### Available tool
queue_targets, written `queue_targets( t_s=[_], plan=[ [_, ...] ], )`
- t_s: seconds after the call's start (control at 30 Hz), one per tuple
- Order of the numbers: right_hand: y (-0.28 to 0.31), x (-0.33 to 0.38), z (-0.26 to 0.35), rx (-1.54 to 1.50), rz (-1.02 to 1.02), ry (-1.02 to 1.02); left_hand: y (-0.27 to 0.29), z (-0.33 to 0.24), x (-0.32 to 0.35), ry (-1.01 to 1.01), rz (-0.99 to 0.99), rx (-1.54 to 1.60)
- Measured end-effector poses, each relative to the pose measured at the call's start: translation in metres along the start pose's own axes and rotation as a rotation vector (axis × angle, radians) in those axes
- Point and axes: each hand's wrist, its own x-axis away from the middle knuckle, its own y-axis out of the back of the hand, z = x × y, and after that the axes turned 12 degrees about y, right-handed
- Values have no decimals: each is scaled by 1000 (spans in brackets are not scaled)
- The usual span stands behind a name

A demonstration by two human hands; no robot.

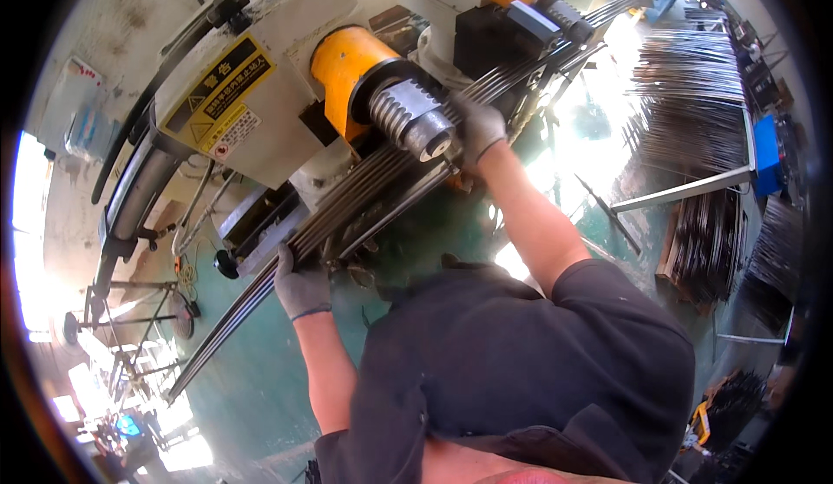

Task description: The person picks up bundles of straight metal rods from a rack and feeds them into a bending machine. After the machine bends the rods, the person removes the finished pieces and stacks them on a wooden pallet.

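The gloved left hand [302,286] has its grip closed around the bundle of long steel rods [364,193], which lies diagonally across the machine bed beneath the ribbed roller [412,115] with yellow housing [347,63], while the gloved right hand [477,128] grips the same bundle just beside the roller.

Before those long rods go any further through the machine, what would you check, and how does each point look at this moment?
1. Left hand gloved and gripping the bundle of rods: ok.
2. Right hand gloved and on the rods: ok.
3. Right hand clear of the ribbed steel roller: not ok, it sits right beside it.
4. Rods lying together in one bundle between the hands: ok.
5. Roller turning or stopped: cannot tell.
6. Far ends of the rods free of the stacked rods behind: cannot tell.
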Motion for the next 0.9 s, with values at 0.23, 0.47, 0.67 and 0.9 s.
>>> queue_targets(
  t_s=[0.23,0.47,0.67,0.9],
  plan=[
    [75,-116,32,-21,57,16,51,-76,-5,-244,-111,186],
    [48,-69,19,353,101,330,28,-42,-2,-234,-165,129],
    [20,-50,21,-44,-86,44,23,-16,-10,-203,-122,128],
    [120,-206,28,142,126,-51,17,-2,16,-65,29,201]
  ],
)
